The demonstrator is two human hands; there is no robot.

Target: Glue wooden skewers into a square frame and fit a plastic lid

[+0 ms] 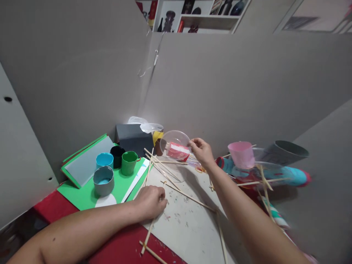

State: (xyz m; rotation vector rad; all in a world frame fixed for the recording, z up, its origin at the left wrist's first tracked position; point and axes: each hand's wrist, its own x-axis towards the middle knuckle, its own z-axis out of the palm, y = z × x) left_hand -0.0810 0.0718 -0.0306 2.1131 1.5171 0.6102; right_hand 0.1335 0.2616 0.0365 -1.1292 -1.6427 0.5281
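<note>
My left hand [151,202] is closed around a thin wooden stick [148,236], part of a frame of joined sticks lying over the white board [189,229]. With its fingers pinched, my right hand [202,152] grips the rim of a round clear plastic container [174,135] near the wall. A red and white packet [178,151] shows at the container, with pale stick ends beside it. Several loose sticks [162,165] lie crossed between my hands, on the board's far side.
Green sheets [75,194] at the left bear blue, black, green and grey paper cups. A dark grey box [134,137] leans near the wall. At the right are a pink cup [242,154], a grey tube [287,152] and more sticks. Red cloth [115,249] lies beneath the board.
</note>
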